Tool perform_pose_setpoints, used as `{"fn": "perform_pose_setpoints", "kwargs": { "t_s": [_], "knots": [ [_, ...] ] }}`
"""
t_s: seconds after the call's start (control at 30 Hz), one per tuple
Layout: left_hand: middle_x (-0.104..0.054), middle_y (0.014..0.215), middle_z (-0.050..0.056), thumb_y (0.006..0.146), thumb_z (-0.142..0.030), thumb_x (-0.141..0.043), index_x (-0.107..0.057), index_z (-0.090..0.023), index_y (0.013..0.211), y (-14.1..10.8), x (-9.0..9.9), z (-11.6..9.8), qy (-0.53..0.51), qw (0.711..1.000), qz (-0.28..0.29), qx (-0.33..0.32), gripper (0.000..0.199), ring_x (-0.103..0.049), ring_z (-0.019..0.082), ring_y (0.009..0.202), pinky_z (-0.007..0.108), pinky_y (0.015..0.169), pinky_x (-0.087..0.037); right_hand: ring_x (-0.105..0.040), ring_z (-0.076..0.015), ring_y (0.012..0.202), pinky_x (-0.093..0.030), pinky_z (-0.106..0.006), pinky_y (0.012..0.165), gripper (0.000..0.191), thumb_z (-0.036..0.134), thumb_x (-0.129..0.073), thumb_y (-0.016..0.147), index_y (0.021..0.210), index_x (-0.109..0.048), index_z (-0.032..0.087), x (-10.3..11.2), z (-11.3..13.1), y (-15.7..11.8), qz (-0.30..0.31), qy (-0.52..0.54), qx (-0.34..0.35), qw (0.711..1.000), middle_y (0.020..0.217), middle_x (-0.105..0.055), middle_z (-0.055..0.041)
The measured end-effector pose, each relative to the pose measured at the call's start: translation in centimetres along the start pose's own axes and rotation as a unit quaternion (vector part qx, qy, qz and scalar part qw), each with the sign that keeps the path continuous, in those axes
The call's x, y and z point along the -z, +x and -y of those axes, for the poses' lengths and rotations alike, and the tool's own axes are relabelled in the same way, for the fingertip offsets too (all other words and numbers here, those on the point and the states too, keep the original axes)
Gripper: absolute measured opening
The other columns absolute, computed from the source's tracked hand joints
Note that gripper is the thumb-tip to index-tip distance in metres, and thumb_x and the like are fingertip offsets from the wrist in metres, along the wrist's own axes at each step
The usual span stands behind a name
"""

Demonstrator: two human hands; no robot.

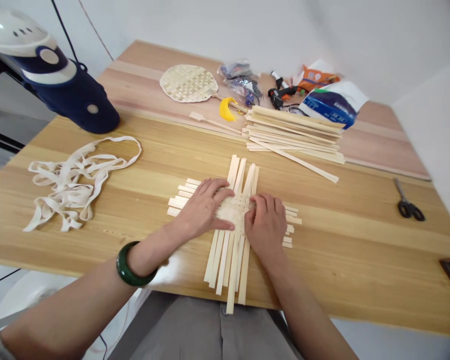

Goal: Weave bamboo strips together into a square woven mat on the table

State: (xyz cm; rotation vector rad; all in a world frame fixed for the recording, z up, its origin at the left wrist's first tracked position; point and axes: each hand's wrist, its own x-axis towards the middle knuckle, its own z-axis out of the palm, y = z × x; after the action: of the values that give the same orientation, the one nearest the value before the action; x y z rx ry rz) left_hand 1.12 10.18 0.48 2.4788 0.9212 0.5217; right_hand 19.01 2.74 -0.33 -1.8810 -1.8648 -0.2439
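A cross-shaped weave of pale bamboo strips (pixel 230 206) lies on the table in front of me, its loose ends sticking out on all four sides. My left hand (pixel 204 207) rests over its left part, thumb and forefinger spread apart on the woven middle. On the right side of the weave, my right hand (pixel 265 222) has its fingers curled in and pressed together at the strips' edge. Both palms cover some of the strips, so the crossings beneath them are hidden. The longest ends reach over the near table edge.
Behind the weave lies a stack of loose strips (pixel 296 135). Farther back are a woven fan (pixel 189 83) with a yellow tassel (pixel 227 109), a glue gun (pixel 281 95) and plastic packets. White ribbon (pixel 80 185) and a blue bottle (pixel 75 95) are left; scissors (pixel 408 204) lie right.
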Motion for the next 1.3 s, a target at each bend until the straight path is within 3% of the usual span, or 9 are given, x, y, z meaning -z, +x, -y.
{"fn": "perform_pose_setpoints", "kwargs": {
  "t_s": [0.17, 0.37, 0.6, 0.97, 1.17, 1.3],
  "knots": [
    [-0.048, 0.134, 0.018, 0.061, -0.041, -0.090, -0.054, -0.018, 0.120, 0.2, 0.2, -0.2, -0.003, 1.000, 0.011, 0.007, 0.073, -0.046, 0.036, 0.126, 0.053, 0.108, -0.040, -0.049, -0.0250, 0.093, -0.039, -0.036, 0.083, 0.021, 0.009, -0.047, 0.085, 0.100, -0.059, 0.017, -0.1, -0.1, -0.1, -0.004, -0.003, 0.009, 1.000, 0.100, -0.065, -0.0097],
    [-0.048, 0.133, 0.015, 0.057, -0.043, -0.091, -0.055, -0.021, 0.119, 0.4, 0.1, -0.4, -0.018, 1.000, 0.010, 0.023, 0.075, -0.045, 0.036, 0.125, 0.053, 0.106, -0.040, -0.047, -0.0255, 0.091, -0.038, -0.038, 0.082, 0.023, 0.007, -0.047, 0.082, 0.100, -0.057, 0.017, -0.1, -0.1, 0.0, 0.012, -0.010, 0.009, 1.000, 0.099, -0.064, -0.0097],
    [-0.053, 0.128, 0.015, 0.054, -0.055, -0.090, -0.056, -0.018, 0.113, 0.4, -0.4, -1.1, 0.026, 0.999, -0.027, 0.033, 0.077, -0.047, 0.035, 0.123, 0.052, 0.107, -0.038, -0.047, -0.0254, 0.089, -0.036, -0.037, 0.080, 0.023, 0.006, -0.049, 0.077, 0.096, -0.055, 0.018, -0.1, -0.1, 0.2, 0.028, -0.013, 0.006, 1.000, 0.094, -0.062, -0.0086],
    [-0.054, 0.126, 0.012, 0.049, -0.053, -0.092, -0.056, -0.020, 0.110, 0.5, -0.7, -1.2, 0.047, 0.997, -0.042, 0.036, 0.078, -0.046, 0.034, 0.123, 0.048, 0.106, -0.040, -0.046, -0.0255, 0.090, -0.036, -0.037, 0.081, 0.024, 0.005, -0.047, 0.077, 0.096, -0.056, 0.016, -0.1, -0.2, 0.2, 0.034, -0.007, 0.011, 0.999, 0.094, -0.061, -0.0093],
    [-0.055, 0.126, 0.013, 0.052, -0.054, -0.090, -0.057, -0.019, 0.111, 0.3, -0.7, -1.2, 0.051, 0.997, -0.044, 0.026, 0.076, -0.046, 0.034, 0.123, 0.049, 0.107, -0.040, -0.047, -0.0254, 0.089, -0.038, -0.037, 0.080, 0.024, 0.005, -0.048, 0.077, 0.096, -0.057, 0.016, -0.1, -0.2, 0.2, 0.025, -0.010, 0.006, 1.000, 0.094, -0.062, -0.0092],
    [-0.055, 0.124, 0.014, 0.057, -0.055, -0.088, -0.058, -0.018, 0.114, 0.2, -0.8, -1.1, 0.049, 0.998, -0.046, 0.014, 0.074, -0.045, 0.034, 0.124, 0.050, 0.108, -0.038, -0.047, -0.0255, 0.094, -0.040, -0.038, 0.083, 0.029, 0.005, -0.046, 0.080, 0.105, -0.059, 0.015, 0.0, -0.1, 0.0, 0.016, 0.000, 0.020, 1.000, 0.103, -0.062, -0.0107]
  ]
}}
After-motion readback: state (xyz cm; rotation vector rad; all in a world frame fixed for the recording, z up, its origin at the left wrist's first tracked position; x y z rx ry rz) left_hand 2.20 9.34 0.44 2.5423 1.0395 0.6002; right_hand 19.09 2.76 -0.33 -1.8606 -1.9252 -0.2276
